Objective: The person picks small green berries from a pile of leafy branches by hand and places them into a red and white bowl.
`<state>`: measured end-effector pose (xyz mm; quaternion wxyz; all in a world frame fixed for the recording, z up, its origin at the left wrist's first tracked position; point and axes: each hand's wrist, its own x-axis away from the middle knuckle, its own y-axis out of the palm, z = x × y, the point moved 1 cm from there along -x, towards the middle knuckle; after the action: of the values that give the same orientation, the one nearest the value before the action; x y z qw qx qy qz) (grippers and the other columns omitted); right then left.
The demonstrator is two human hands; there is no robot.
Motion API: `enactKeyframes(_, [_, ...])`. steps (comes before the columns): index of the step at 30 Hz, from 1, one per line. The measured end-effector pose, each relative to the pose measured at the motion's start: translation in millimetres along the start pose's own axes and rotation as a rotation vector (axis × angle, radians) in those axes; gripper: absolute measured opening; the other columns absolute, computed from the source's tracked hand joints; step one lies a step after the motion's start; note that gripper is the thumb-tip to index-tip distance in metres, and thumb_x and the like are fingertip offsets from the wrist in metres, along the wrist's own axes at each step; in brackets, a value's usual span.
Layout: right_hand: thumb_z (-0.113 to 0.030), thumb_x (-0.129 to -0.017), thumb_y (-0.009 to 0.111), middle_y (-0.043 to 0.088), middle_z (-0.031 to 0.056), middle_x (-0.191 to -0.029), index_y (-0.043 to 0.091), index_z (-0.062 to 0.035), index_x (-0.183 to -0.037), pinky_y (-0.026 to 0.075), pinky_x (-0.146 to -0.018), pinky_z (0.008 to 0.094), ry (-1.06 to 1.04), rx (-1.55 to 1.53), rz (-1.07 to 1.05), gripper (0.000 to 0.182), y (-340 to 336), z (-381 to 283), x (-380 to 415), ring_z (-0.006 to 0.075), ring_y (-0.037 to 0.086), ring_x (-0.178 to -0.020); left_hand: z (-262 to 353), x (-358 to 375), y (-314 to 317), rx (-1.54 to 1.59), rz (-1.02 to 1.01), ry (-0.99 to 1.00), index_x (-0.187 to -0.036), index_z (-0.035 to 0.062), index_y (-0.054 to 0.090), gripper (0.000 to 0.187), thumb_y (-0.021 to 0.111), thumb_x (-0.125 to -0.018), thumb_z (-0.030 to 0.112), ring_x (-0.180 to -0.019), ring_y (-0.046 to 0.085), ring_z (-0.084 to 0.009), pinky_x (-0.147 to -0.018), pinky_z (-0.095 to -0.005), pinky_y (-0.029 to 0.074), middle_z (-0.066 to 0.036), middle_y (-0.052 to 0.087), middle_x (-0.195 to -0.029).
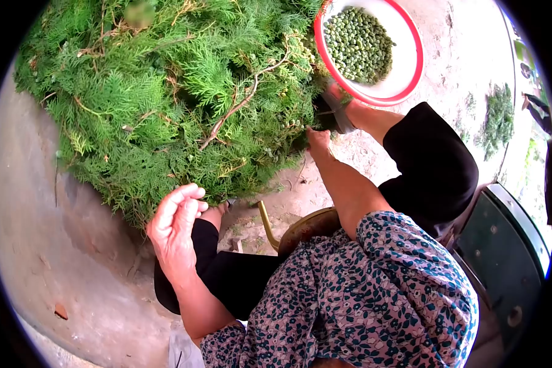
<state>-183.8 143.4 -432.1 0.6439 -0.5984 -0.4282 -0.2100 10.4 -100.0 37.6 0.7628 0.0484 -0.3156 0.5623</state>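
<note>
A large heap of green, scale-leaved conifer branches (190,98) fills the upper left. My left hand (175,227) is raised at its lower edge, the fingers curled in toward the thumb; whatever is between the fingertips is too small to make out. At the heap's right side my right hand (319,144) reaches among sprigs bearing small pale-green cones (295,124). Its fingers look closed, but the leaves partly hide them. Just beyond that hand stands a white basin with a red rim (418,58), holding many small green cones (359,46).
My legs in black trousers (432,165) spread on either side of a brownish round seat or vessel edge (310,230) with a curved yellow piece (267,224). A dark green panel-like object (503,257) stands at the right. Loose greenery (498,119) lies on the ground.
</note>
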Motion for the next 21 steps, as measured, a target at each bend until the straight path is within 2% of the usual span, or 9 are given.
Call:
enactKeyframes(2, [-0.028,-0.061,0.078,0.063,0.0091,-0.087,0.060,-0.0111,-0.102,0.046,-0.076,0.0289,0.224,0.282,0.013,0.048,8,-15,-4,0.0270,0.058,-0.089,4,-3,2,0.022,-0.024,0.004,-0.101,-0.0034,0.059,0.019,0.056,-0.084,0.005,-0.070,0.057,-0.0116,-0.065,-0.0221,0.044,-0.009,0.063,-0.087])
enactKeyframes(3, [-0.026,-0.072,0.066,0.056,0.0213,-0.106,0.044,0.0021,-0.114,0.048,-0.080,0.0431,0.230,0.145,-0.162,0.054,7,-17,-7,0.0364,0.054,-0.101,5,-4,2,0.024,-0.038,0.004,-0.101,-0.0035,0.059,0.019,0.056,-0.084,0.005,-0.070,0.057,-0.0119,-0.065,-0.0221,0.044,-0.009,0.063,-0.088])
enactKeyframes(8, [-0.018,-0.070,0.065,0.064,0.0155,-0.083,0.062,0.0000,-0.085,0.050,-0.074,0.0322,0.198,0.073,-0.114,0.024,-38,-42,23,0.0281,0.063,-0.084,1,1,4,0.000,-0.074,0.022,-0.101,-0.0037,0.059,0.020,0.056,-0.084,0.006,-0.071,0.057,-0.0115,-0.066,-0.0219,0.044,-0.008,0.062,-0.088])
enactKeyframes(10, [-0.018,-0.068,0.068,0.064,0.0119,-0.077,0.061,-0.0006,-0.084,0.051,-0.065,0.0291,-0.540,0.560,-0.108,0.024,-110,-77,85,0.0244,0.063,-0.073,-1,1,4,0.020,-0.080,0.036,-0.101,-0.0032,0.059,0.020,0.055,-0.085,0.007,-0.071,0.057,-0.0111,-0.065,-0.0217,0.044,-0.008,0.062,-0.088])
enactKeyframes(11, [-0.027,-0.070,0.069,0.062,0.0067,-0.070,0.061,-0.0087,-0.082,0.048,-0.057,0.0320,-0.500,0.188,-0.039,0.023,-86,-47,69,0.0194,0.061,-0.066,-3,2,3,-0.022,-0.075,0.039,-0.101,-0.0024,0.059,0.019,0.055,-0.085,0.007,-0.071,0.056,-0.0105,-0.065,-0.0216,0.044,-0.007,0.062,-0.087])
enactKeyframes(12, [-0.027,-0.070,0.069,0.062,0.0067,-0.070,0.061,-0.0087,-0.082,0.048,-0.057,0.0320,-0.501,0.190,-0.028,0.023,-84,-41,69,0.0194,0.061,-0.066,-4,2,4,-0.009,-0.081,0.046,-0.101,-0.0015,0.060,0.019,0.055,-0.085,0.007,-0.071,0.056,-0.0098,-0.064,-0.0212,0.043,-0.007,0.062,-0.087])
enactKeyframes(14, [-0.014,-0.074,0.065,0.057,0.0063,-0.067,0.056,-0.0046,-0.079,0.048,-0.052,0.0302,0.122,-0.931,-0.156,0.013,-95,-43,83,0.0166,0.059,-0.062,-8,0,3,-0.023,-0.096,0.056,-0.101,-0.0013,0.060,0.018,0.054,-0.086,0.007,-0.070,0.056,-0.0090,-0.064,-0.0208,0.043,-0.006,0.062,-0.087])
enactKeyframes(16, [-0.006,-0.077,0.060,0.056,0.0064,-0.070,0.054,-0.0026,-0.080,0.048,-0.050,0.0299,0.183,-1.072,-0.119,0.008,-119,-54,110,0.0160,0.057,-0.061,-12,-3,5,-0.012,-0.112,0.070,-0.101,-0.0007,0.060,0.018,0.054,-0.086,0.007,-0.070,0.056,-0.0083,-0.064,-0.0202,0.043,-0.005,0.063,-0.086])
enactKeyframes(21, [-0.007,-0.075,0.064,0.057,0.0077,-0.083,0.050,0.0026,-0.098,0.048,-0.052,0.0291,-0.148,-1.275,-0.205,0.028,-159,-104,164,0.0161,0.057,-0.068,-37,-13,15,0.022,-0.224,0.166,-0.100,-0.0002,0.061,0.017,0.054,-0.085,0.006,-0.069,0.058,-0.0085,-0.062,-0.0198,0.045,-0.006,0.064,-0.086])
